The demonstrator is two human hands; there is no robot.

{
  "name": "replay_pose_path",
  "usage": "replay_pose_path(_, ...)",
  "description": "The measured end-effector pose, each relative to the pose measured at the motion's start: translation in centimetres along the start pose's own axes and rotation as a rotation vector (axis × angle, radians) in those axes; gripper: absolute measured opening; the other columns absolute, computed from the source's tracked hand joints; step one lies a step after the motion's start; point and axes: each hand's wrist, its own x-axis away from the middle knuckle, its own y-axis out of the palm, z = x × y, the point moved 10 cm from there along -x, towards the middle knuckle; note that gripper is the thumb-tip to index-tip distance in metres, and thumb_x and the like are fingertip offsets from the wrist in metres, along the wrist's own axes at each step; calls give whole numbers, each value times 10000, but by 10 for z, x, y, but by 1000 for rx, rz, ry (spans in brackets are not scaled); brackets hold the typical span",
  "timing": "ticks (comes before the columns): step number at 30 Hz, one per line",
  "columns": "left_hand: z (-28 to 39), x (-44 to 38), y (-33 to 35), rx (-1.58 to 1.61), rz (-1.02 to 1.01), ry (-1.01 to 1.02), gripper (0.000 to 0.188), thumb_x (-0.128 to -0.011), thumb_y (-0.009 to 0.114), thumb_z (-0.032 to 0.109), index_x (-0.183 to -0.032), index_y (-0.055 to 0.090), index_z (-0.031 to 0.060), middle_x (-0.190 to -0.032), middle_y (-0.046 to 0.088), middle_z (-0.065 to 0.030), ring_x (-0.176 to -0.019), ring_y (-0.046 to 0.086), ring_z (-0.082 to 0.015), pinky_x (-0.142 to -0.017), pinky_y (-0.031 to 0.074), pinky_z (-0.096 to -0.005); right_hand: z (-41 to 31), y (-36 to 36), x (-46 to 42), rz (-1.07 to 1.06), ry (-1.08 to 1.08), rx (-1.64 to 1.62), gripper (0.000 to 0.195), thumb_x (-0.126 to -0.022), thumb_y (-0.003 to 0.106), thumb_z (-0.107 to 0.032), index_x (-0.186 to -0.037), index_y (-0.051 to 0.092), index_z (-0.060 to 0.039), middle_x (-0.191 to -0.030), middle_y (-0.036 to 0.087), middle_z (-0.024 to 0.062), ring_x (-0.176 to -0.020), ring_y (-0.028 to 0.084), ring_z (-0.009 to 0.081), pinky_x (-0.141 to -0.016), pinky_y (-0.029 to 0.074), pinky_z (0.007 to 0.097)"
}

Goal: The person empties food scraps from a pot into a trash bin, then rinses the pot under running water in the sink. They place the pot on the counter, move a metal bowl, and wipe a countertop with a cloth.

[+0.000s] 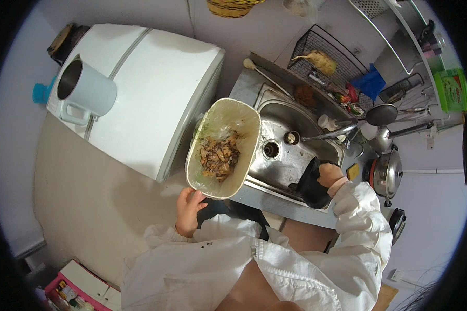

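Observation:
My left hand [187,212] grips the near rim of a pale plastic bin [246,165], with the thumb on the edge. A clear plastic bag lines the bin, and a heap of brown chopped food scraps [219,155] lies at its bottom. To the right, my right hand [330,175] is closed around the edge or handle of a black pot [309,186]. The pot is tilted over the near right side of a stainless steel sink [284,167]; its inside is hidden from me. Left of the pot, the sink's drain hole [271,149] is visible, with a round strainer [292,137] beside it.
A faucet [330,134] reaches over the sink. Left stands a white refrigerator [159,89] with a pale jug [95,91] on top. A wire basket [327,70] hangs on the wall. A lidded steel pot [387,175] and a yellow sponge [352,171] sit right of the sink.

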Motion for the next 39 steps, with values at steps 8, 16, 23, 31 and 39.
replay_pose_path(8, 15, -7, 24, 35, -9, -3, 284, -830, 531, 200, -991, 444, -17, -953, 513, -104, -901, 531, -229, -723, 473, -315, 39, 0, 71, 343, 207, -400, 322, -632, 682, -250, -734, 497, -6, -690, 575, 200, -681, 560, 372, -595, 447, 424)
replay_pose_path(16, 44, -81, 79, -101, -115, 2, 301, -815, 550, 263, -941, 478, 0, -961, 517, -103, -918, 533, -258, -698, 459, -291, 42, 12, 133, 601, 389, -572, 327, -623, 699, -217, -702, 449, -22, -609, 540, 206, -606, 532, 390, -511, 413, 432)
replay_pose_path(23, 69, -113, 118, -187, -188, -4, 300, -801, 570, 254, -953, 464, 19, -959, 512, -81, -888, 558, -239, -631, 453, -257, 32, 8, 161, 611, 341, -560, 320, -617, 698, -213, -683, 442, -31, -573, 531, 175, -576, 533, 364, -492, 408, 417)
replay_pose_path(31, 71, -121, 113, -237, -235, -1, 367, -805, 568, 287, -1016, 432, 19, -1042, 461, -79, -937, 538, -220, -619, 460, -257, 35, -32, 172, 641, 223, -593, 325, -638, 680, -226, -678, 435, -16, -573, 520, 190, -589, 523, 380, -511, 404, 437)
replay_pose_path(39, 56, -89, 108, -165, -313, -61, 367, -844, 511, 257, -1130, 385, 65, -1098, 418, -34, -1011, 477, -219, -656, 435, -282, 28, 6, 170, 405, 324, -358, 273, -601, 685, -216, -705, 499, -46, -621, 564, 145, -603, 568, 323, -533, 448, 403)
